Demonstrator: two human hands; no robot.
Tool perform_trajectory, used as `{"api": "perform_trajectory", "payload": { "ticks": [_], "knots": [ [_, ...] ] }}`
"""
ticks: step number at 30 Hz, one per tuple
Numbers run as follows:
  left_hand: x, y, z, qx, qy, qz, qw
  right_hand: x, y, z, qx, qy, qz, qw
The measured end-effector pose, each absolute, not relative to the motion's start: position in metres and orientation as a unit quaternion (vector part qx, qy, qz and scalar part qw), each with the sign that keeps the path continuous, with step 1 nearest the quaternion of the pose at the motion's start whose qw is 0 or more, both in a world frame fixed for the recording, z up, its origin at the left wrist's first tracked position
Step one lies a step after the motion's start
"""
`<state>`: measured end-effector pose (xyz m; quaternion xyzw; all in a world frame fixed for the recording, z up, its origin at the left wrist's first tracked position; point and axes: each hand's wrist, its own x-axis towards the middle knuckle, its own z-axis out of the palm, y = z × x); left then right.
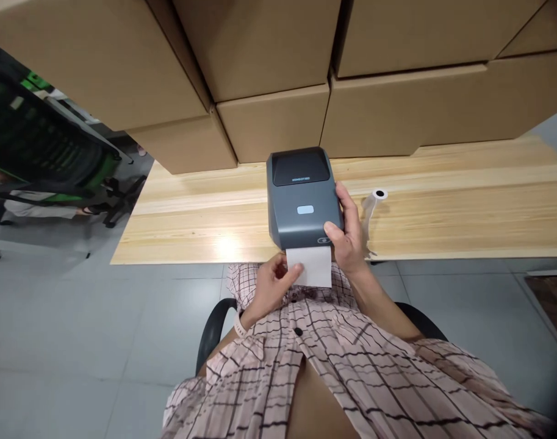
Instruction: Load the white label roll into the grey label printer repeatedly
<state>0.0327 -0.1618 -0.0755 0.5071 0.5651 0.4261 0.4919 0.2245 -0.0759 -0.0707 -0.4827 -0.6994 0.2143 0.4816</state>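
Observation:
A dark blue-grey label printer (301, 201) with a black window on its lid stands at the front edge of the table. White label paper (317, 268) hangs out of its front slot, past the edge. My left hand (276, 280) pinches the left side of this paper, thumb on top and fingers underneath. My right hand (348, 235) grips the printer's front right corner, the thumb beside its small button and the fingers along its side. Just right of that hand is a small white paper roll (374, 198) with a loose strip trailing toward the table edge.
Stacked cardboard boxes (273, 122) line the back of the wooden table (191, 225), close behind the printer. A black and green office chair (44, 134) stands at the left, with part of another person near it. A dark chair (214, 329) is under me.

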Motion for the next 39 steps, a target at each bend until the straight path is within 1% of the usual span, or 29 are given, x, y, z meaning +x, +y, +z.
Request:
{"api": "perform_trajectory", "payload": {
  "ticks": [2,4,6,7,10,12,15,19,23,25,26,30,33,39],
  "knots": [
    [0.032,-0.158,-0.068,0.476,0.523,0.390,0.590,0.225,-0.075,-0.073,-0.477,-0.706,0.206,0.482],
    [0.032,-0.151,-0.059,0.435,0.489,0.375,0.656,0.225,-0.072,-0.076,-0.446,-0.694,0.220,0.521],
    [0.031,-0.146,-0.052,0.406,0.474,0.369,0.689,0.225,-0.070,-0.078,-0.415,-0.675,0.233,0.564],
    [0.031,-0.145,-0.050,0.400,0.470,0.370,0.695,0.225,-0.069,-0.077,-0.408,-0.674,0.228,0.572],
    [0.029,-0.144,-0.049,0.415,0.460,0.368,0.694,0.226,-0.069,-0.068,-0.422,-0.715,0.145,0.538],
    [0.025,-0.145,-0.050,0.458,0.471,0.365,0.660,0.228,-0.070,-0.059,-0.433,-0.751,0.065,0.494],
    [0.014,-0.145,-0.053,0.506,0.526,0.400,0.555,0.230,-0.071,-0.044,-0.433,-0.791,-0.003,0.432],
    [0.000,-0.138,-0.053,0.493,0.575,0.501,0.418,0.230,-0.061,-0.022,-0.426,-0.827,-0.007,0.368],
    [0.005,-0.129,-0.058,0.507,0.567,0.575,0.301,0.232,-0.052,-0.015,-0.400,-0.853,0.031,0.334],
    [0.014,-0.126,-0.065,0.534,0.538,0.587,0.284,0.237,-0.056,-0.026,-0.402,-0.845,0.060,0.348],
    [0.019,-0.126,-0.068,0.547,0.524,0.584,0.292,0.239,-0.061,-0.034,-0.407,-0.832,0.076,0.370],
    [0.035,-0.131,-0.079,0.548,0.506,0.553,0.371,0.242,-0.085,-0.078,-0.443,-0.726,0.193,0.490],
    [0.038,-0.135,-0.082,0.535,0.501,0.549,0.402,0.239,-0.097,-0.097,-0.448,-0.668,0.271,0.528],
    [0.035,-0.133,-0.085,0.582,0.501,0.572,0.290,0.240,-0.097,-0.095,-0.415,-0.635,0.338,0.558]
  ]
}}
